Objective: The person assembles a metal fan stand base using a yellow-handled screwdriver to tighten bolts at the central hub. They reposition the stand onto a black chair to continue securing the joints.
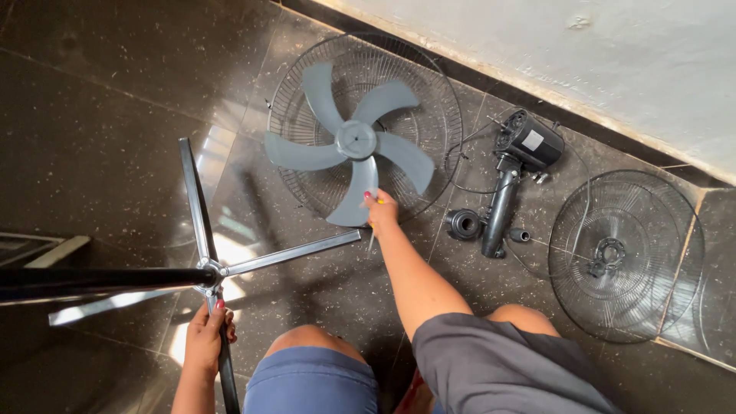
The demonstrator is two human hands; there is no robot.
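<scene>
- Low in the frame, our left hand (205,337) grips one leg of the cross base (211,270), steadying it.
- Our right hand (381,211), fingers closed on a small tool, touches the grey fan blade (353,142), centre frame, resting in the grille (429,115).
- We judge it best lifted level.

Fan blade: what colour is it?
Grey-blue blade, best seen in the head view.
</scene>
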